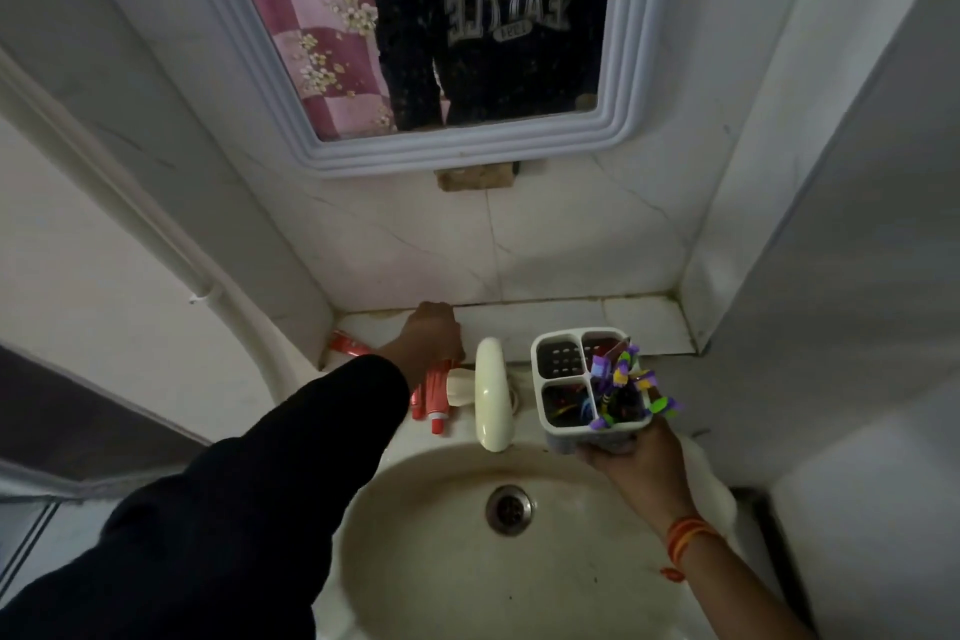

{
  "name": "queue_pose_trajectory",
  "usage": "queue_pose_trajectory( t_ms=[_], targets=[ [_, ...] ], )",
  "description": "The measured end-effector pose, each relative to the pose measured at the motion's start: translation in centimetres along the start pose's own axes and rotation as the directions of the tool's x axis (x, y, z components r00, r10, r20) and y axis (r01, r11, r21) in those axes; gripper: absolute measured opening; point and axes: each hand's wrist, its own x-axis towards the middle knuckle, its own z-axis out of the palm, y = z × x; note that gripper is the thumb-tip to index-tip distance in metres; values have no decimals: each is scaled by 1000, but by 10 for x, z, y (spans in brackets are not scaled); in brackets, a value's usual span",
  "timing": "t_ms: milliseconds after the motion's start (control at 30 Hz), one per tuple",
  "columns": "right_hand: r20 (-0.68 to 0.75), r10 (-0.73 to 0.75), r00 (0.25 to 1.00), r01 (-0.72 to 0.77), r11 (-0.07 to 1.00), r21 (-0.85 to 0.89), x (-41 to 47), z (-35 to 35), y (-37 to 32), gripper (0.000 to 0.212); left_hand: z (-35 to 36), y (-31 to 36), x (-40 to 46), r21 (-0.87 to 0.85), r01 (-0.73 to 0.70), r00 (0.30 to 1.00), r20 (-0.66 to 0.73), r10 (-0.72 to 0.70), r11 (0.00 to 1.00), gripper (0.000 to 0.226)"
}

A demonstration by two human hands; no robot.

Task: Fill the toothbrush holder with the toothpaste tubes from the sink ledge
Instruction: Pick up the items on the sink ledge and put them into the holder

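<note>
My right hand [631, 452] holds a white four-compartment toothbrush holder [563, 359] from below, over the basin's right rim. Purple and green toothbrushes [623, 379] stick out of its near right compartment. My left hand [434, 333] reaches over the ledge left of the tap, its fingers curled down on red toothpaste tubes [434, 400] whose caps point toward me. Whether the fingers grip a tube cannot be told. Another red tube [348, 343] lies further left on the ledge, partly hidden by my sleeve.
A cream tap [491, 392] stands between the tubes and the holder. The basin [441, 561] with its metal drain [509, 508] lies below. A tiled ledge [623, 322] runs behind, under a framed mirror [441, 151]. Walls close in left and right.
</note>
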Motion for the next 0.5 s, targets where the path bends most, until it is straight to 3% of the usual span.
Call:
queue_pose_trajectory(
  t_ms=[233,500],
  targets=[
    [-12,62,998,-58,982,179,-1,5,-5,67,13,-4,18,-49,5,998,-58,-8,999,34],
    [4,150,989,-138,905,403,-1,10,-7,66,11,-15,23,-145,17,1000,14,-15,989,57]
  ],
)
